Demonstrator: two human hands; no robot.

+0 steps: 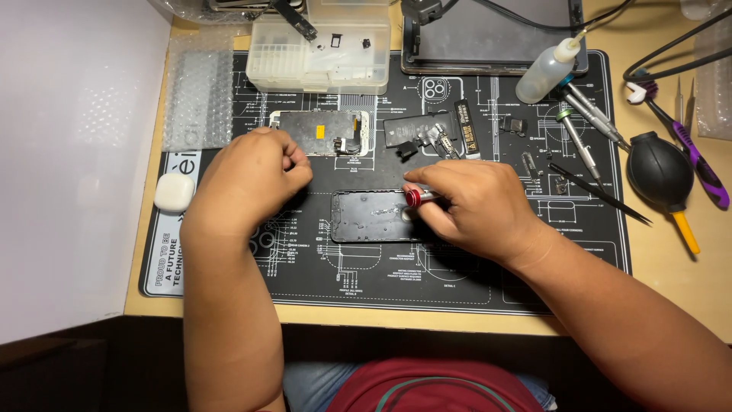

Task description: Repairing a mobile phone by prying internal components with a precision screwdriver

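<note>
Phone frame (366,217): right end is covered by the right hand (476,206).
Screwdriver (418,197): tip is hidden.
Left hand (248,179): contents cannot be told.

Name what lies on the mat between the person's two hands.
In the head view, the open phone housing lies between the left hand and the right hand, whose red-capped screwdriver reaches over it.

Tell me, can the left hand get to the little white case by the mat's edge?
Probably yes. The left hand is a closed fist just right of the white case, and only bare black mat lies between them.
</note>
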